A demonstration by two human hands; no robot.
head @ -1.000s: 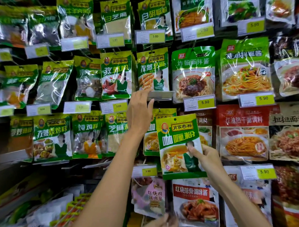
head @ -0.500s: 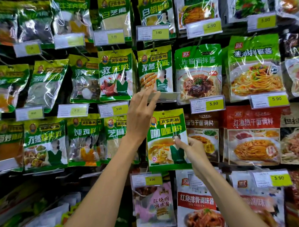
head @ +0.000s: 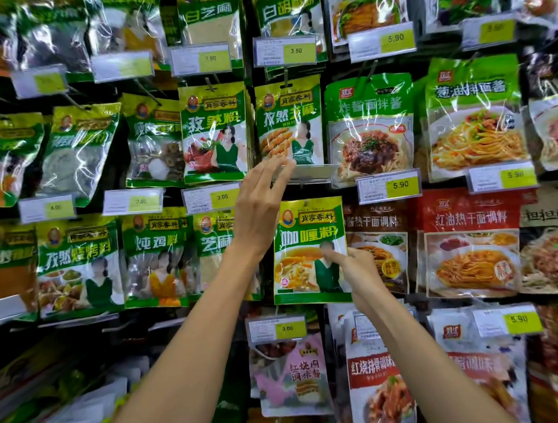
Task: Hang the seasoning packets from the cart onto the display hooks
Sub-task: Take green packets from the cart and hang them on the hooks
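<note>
left hand [head: 258,213] left of curry packet [head: 306,239] | right hand [head: 361,271] at its right edge

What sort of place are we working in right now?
Probably a grocery store's seasoning aisle: sauce packets hang in rows, yellow price tags sit beneath them, and the right hand holds a curry packet.

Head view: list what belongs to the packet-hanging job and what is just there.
In the job: curry powder packet; right hand pinching it; left hand, fingers at the tilted clear tag holder.
Just there: red noodle sauce packet; pink packet; cumin powder packet.
</note>
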